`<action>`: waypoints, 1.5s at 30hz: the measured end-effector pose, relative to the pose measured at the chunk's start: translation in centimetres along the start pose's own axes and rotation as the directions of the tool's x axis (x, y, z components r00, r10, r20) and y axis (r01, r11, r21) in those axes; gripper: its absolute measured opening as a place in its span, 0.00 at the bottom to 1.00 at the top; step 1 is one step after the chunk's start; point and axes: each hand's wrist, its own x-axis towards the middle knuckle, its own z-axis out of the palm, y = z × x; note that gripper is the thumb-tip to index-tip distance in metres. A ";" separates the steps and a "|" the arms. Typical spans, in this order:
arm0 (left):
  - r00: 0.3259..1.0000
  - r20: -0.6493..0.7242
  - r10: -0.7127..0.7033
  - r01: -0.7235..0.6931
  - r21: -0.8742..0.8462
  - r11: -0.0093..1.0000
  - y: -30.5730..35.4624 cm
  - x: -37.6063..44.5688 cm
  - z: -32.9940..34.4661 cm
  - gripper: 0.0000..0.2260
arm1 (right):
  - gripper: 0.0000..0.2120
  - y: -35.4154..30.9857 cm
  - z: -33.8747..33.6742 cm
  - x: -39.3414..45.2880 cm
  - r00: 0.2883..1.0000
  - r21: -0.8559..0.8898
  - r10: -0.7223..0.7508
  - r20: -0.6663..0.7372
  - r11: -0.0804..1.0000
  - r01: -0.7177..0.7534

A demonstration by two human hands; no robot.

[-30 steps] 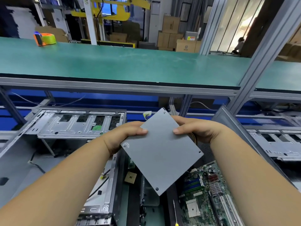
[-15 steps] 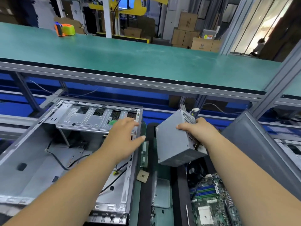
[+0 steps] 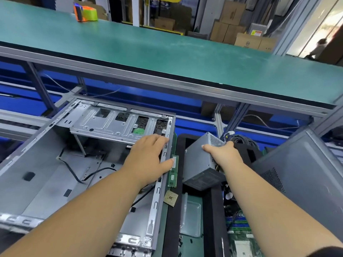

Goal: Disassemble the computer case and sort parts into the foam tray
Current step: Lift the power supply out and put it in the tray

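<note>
The open grey computer case (image 3: 55,164) lies on its side at the left, with loose black cables inside. My left hand (image 3: 148,156) rests on its right rim, thumb over the edge. My right hand (image 3: 222,154) grips the grey power supply (image 3: 198,164) from its far side and holds it tilted over the black foam tray (image 3: 172,219). Its cable bundle (image 3: 241,140) trails behind. In the tray lie a green memory stick (image 3: 173,171), a processor chip (image 3: 170,198), a clear plastic piece (image 3: 191,217) and a motherboard (image 3: 239,230).
A grey side panel (image 3: 306,173) leans at the right. Above runs a green-topped shelf (image 3: 167,52) on aluminium framing, with an orange and green tape dispenser (image 3: 85,13) on it. Cardboard boxes (image 3: 232,28) stand beyond.
My left hand let go of the power supply and moved onto the case rim. My right hand alone lowered the power supply toward the foam tray. The view shifted left and down.
</note>
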 end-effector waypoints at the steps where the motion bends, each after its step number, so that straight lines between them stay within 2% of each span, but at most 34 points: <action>1: 1.000 0.001 -0.002 0.002 -0.001 1.000 0.0 0.1 0.0 0.26 | 0.53 0.0 0.0 0.3 1.000 -0.010 -0.008 -0.009 1.000 0.007; 5: 1.000 0.009 -0.012 0.012 -0.006 1.000 0.1 0.1 -0.1 0.25 | 0.51 -0.6 0.4 0.8 0.996 -0.123 -0.074 -0.046 0.990 0.068; 15: 1.000 0.005 -0.027 0.027 -0.027 0.999 0.2 0.1 -0.1 0.25 | 0.56 0.1 7.1 1.1 0.999 -0.270 -0.021 -0.038 0.963 0.010; 20: 1.000 -0.003 -0.012 0.012 -0.016 1.000 -0.1 0.3 0.1 0.25 | 0.55 0.3 10.0 1.6 0.988 -0.337 -0.073 -0.137 0.941 0.023; 23: 1.000 0.000 -0.016 0.016 0.000 1.000 -0.1 0.5 0.2 0.26 | 0.50 0.1 10.3 1.7 0.990 -0.297 -0.072 -0.121 0.954 0.033; 26: 1.000 0.003 -0.014 0.014 0.030 0.999 -0.1 0.7 0.3 0.25 | 0.49 0.1 10.0 1.6 0.997 -0.212 -0.081 -0.015 0.974 0.076; 30: 0.999 0.020 -0.026 0.026 0.030 0.999 -0.1 0.8 0.2 0.24 | 0.49 1.2 8.4 1.0 0.982 -0.008 -0.150 0.116 0.988 0.152; 33: 0.999 0.026 -0.033 0.032 0.026 0.999 -0.1 0.8 0.1 0.24 | 0.47 2.5 7.5 -0.5 0.976 0.027 -0.196 0.091 0.981 0.194; 37: 0.998 0.043 -0.040 0.040 0.007 0.999 0.2 0.6 -0.1 0.24 | 0.45 4.1 6.6 -3.7 0.964 -0.087 -0.263 -0.024 0.962 0.260; 41: 0.996 0.071 -0.053 0.054 -0.006 0.999 0.8 0.0 -0.8 0.25 | 0.40 6.6 6.0 -7.6 0.965 -0.188 -0.263 0.012 0.947 0.261; 45: 0.980 0.190 -0.052 0.040 0.065 0.997 1.7 -1.0 -2.7 0.31 | 0.32 9.8 5.4 -11.5 0.978 -0.314 -0.206 -0.028 0.931 0.187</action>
